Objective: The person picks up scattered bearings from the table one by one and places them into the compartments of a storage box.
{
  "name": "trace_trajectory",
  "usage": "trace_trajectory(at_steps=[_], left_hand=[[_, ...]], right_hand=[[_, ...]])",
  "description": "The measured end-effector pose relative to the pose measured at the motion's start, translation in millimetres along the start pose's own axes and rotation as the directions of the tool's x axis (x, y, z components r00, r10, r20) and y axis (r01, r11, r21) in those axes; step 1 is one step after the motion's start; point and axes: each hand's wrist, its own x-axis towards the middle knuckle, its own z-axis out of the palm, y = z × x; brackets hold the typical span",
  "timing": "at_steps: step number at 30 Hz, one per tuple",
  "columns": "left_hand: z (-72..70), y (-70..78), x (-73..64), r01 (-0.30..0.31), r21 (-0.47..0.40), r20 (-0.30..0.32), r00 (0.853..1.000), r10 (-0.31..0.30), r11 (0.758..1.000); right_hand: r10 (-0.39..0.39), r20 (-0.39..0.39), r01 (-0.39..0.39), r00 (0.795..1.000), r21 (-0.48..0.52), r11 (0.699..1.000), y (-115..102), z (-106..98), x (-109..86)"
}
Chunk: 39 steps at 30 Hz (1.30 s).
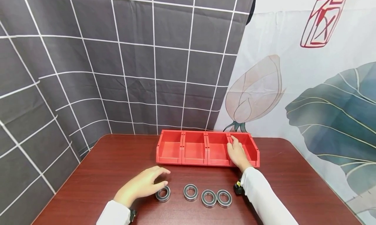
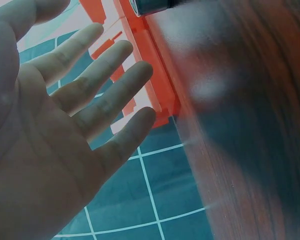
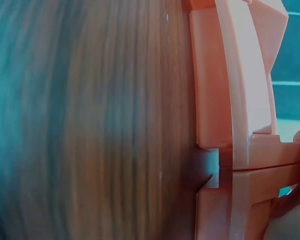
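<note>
A row of joined red parts bins (image 1: 195, 162) stands toward the back of the table. My right hand (image 1: 238, 153) grips the divider between the two rightmost bins, thumb on one side and fingers on the other; the fingertips are partly hidden. In the right wrist view the bin fronts (image 3: 240, 85) fill the right side, with a bit of the hand (image 3: 292, 220) at the edge. My left hand (image 1: 144, 183) hovers with fingers spread, its thumb over the leftmost ball bearing (image 1: 163, 200). The left wrist view shows an open palm (image 2: 45, 145) holding nothing.
To the right of that one lie more bearings: one bearing (image 1: 186, 194) by itself, then a bearing (image 1: 203, 200) and another bearing (image 1: 230, 202) side by side. The reddish-brown table (image 1: 117, 153) backs onto a grey gridded cloth (image 1: 135, 61) and a white flower-printed cloth (image 1: 264, 32).
</note>
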Motion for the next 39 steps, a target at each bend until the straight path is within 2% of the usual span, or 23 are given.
trace_trajectory(at_steps=[13,21,26,33,39], left_hand=[[-2.5,0.8,0.9,0.030,-0.030,0.024,0.999,-0.029,0.999],[-4.5,0.1,-0.7,0.028,-0.114,0.075,0.997,-0.020,0.993],[-6.4,3.4,-0.8,0.037,-0.100,0.084,0.996,-0.029,0.994],[-2.7,6.8,-1.6,-0.010,-0.070,0.101,0.995,0.017,0.998],[1.7,10.4,-1.5,-0.032,-0.079,0.105,0.994,0.040,0.996]], right_hand=[[-0.018,-0.010,0.018,1.000,-0.003,1.000,-8.5,5.5,-0.9],[-0.007,0.021,0.007,1.000,0.017,1.000,-7.0,2.7,-0.4],[-0.008,0.028,0.007,1.000,0.018,1.000,-7.3,2.8,0.7],[-0.011,0.044,0.010,0.999,0.015,1.000,-6.0,4.3,-0.3],[-0.019,0.026,0.019,0.999,0.012,1.000,-5.9,5.7,-1.1]])
